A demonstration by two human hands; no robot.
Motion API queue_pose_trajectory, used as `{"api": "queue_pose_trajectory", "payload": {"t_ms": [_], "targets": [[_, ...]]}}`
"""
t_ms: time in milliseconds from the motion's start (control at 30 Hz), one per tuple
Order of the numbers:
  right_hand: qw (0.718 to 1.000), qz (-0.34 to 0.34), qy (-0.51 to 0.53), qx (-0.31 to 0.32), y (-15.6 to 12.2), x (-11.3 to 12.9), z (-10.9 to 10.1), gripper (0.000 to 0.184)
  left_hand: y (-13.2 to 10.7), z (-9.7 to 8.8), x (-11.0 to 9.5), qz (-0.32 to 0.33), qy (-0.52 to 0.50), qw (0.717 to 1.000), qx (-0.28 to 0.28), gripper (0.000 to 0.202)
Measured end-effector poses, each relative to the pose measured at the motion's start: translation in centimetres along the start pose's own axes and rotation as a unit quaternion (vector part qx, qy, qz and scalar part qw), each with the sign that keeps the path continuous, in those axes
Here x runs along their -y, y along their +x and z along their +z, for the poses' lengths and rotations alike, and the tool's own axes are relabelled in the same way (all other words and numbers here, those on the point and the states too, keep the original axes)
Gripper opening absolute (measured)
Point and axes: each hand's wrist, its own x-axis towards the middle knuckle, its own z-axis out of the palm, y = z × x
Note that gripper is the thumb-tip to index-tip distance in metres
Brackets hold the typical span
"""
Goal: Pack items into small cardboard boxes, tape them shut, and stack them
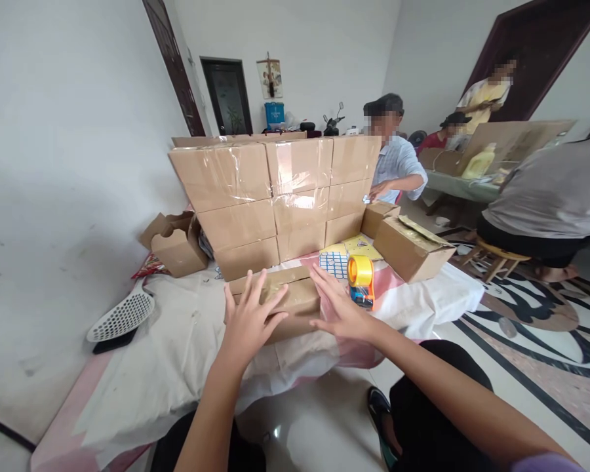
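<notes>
A small cardboard box (295, 305) lies on the cloth-covered table right in front of me, with a strip of tape along its top. My left hand (253, 314) is spread over the box's top left part, its fingers apart. At the right end of the box is my right hand (339, 305), fingers stretched out along that side and thumb toward the front. Whether the palms press on the cardboard I cannot tell. Close to my right hand stands a tape dispenser (361, 282) with a yellow roll, orange frame and blue part.
Stacked taped boxes (299, 164) form a wall behind. More boxes (413, 249) sit at right; an opened carton (177, 246) and a white perforated piece (122, 318) at left. A co-worker (396, 157) reaches behind the stack; another person (550, 183) sits on a stool.
</notes>
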Motion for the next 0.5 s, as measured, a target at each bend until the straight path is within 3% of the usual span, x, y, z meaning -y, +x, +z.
{"api": "queue_pose_trajectory", "payload": {"t_ms": [67,133,267,367,433,500], "targets": [[0.992,0.024,0.121,0.015,1.7,-2.1,1.2,0.124,-0.1,0.0,0.0,0.078,-0.026,0.997,-0.01,0.032],[0.977,0.034,0.207,0.035,3.0,-3.6,2.2,0.141,0.0,-0.1,-0.1,0.127,-0.057,0.99,-0.031,0.032],[0.98,0.048,0.191,0.003,2.7,-3.2,1.8,0.153,-0.1,-0.4,-0.4,0.203,-0.034,0.974,-0.094,0.03],[0.99,0.072,0.118,-0.03,-0.2,-1.2,-1.0,0.142,-0.7,-0.5,0.4,0.222,0.03,0.95,-0.216,0.028],[0.991,0.089,0.086,-0.059,-3.2,0.2,-3.9,0.131,-1.2,-0.2,1.3,0.223,0.049,0.928,-0.294,0.038],[0.987,0.108,0.052,-0.111,-7.2,1.4,-7.2,0.121,-1.8,0.3,2.1,0.199,0.011,0.926,-0.321,0.046]]}}
